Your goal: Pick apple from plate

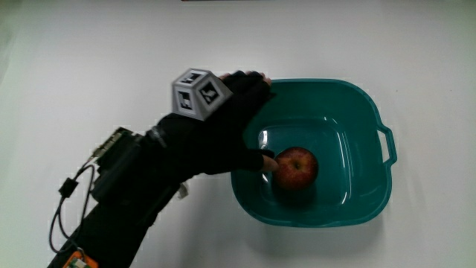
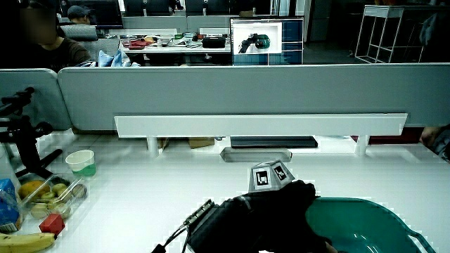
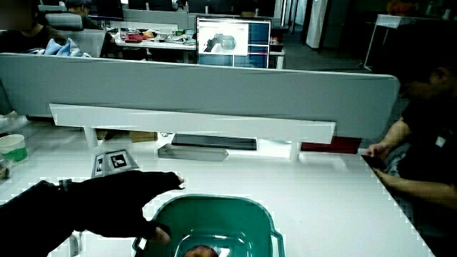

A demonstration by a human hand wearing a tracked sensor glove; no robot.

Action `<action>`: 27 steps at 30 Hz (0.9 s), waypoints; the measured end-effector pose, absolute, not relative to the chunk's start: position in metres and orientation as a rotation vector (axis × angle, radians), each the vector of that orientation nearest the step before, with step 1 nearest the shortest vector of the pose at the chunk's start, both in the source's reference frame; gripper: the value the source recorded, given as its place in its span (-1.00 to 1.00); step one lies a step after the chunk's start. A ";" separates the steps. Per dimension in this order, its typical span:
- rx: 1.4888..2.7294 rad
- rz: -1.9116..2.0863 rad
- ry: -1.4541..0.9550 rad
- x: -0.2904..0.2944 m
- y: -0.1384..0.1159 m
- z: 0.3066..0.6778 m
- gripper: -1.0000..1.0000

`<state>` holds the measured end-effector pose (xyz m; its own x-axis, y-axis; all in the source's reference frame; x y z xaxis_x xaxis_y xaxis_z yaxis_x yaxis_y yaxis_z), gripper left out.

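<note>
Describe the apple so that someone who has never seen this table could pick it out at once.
Find the teal basin with a side handle on the white table. The apple lies on its floor, the only thing in it. It is small, round and red with a yellowish patch, and the thumb of the hand reaching over the basin's rim touches it.

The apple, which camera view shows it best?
The main view: the whole apple shows in the teal basin, the hand's thumb touching it. In a side view only its top shows; the remaining side view hides it.
</note>
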<state>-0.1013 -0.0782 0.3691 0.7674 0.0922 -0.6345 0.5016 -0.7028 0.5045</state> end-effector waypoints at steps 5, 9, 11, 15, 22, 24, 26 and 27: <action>2.222 -0.783 0.491 -0.090 -0.075 0.376 0.00; 2.204 -0.766 0.511 -0.079 -0.073 0.381 0.00; 2.184 -0.772 0.523 -0.074 -0.071 0.383 0.00; 2.149 -0.836 0.685 -0.060 -0.070 0.415 0.00; 2.147 -0.645 0.614 -0.034 -0.055 0.400 0.00; 2.135 -0.647 0.631 -0.030 -0.053 0.405 0.00; 2.125 -0.634 0.630 -0.025 -0.050 0.404 0.00; 2.125 -0.626 0.641 -0.022 -0.049 0.406 0.00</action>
<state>-0.0225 -0.0492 0.4057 0.7478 0.2267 -0.6241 0.6293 -0.5415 0.5574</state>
